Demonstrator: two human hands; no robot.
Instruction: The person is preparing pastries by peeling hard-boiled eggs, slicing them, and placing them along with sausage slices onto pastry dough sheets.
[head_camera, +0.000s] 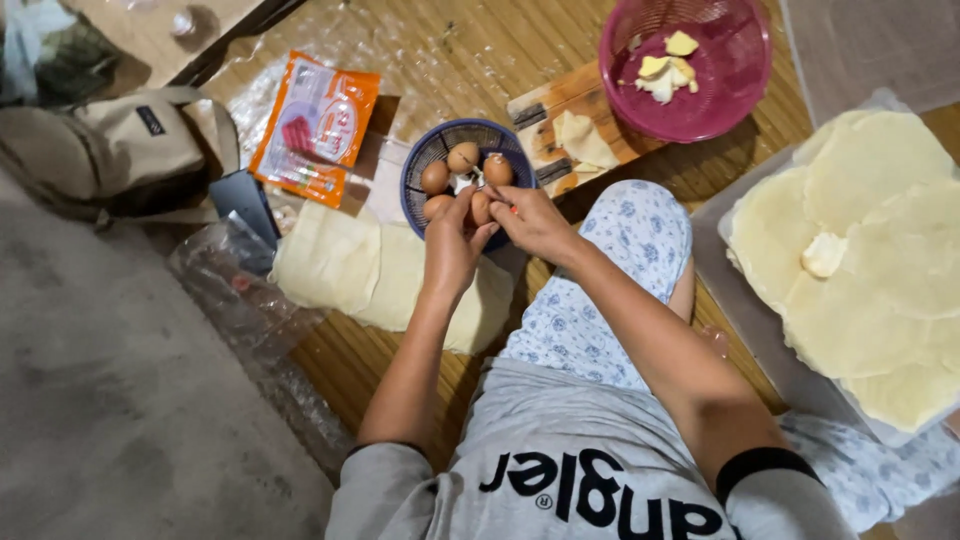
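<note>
Both hands closed on one brown egg over the blue basket.

We see the left hand (452, 245) and right hand (530, 222) meeting at the near rim of the blue basket (418, 168), fingers of both curled around a single egg (482, 207); whether a thin tool lies between the fingertips we cannot tell. Four more brown eggs (463, 156) sit inside the basket. Just beyond, a wooden board (545, 108) carries a dough piece, touching a pink basket (735, 75) with pale scraps. An orange packet (318, 125) lies left of the basket. Round dough sheets (870, 230) are stacked on a tray at right. A beige bag (120, 150) rests far left.
</note>
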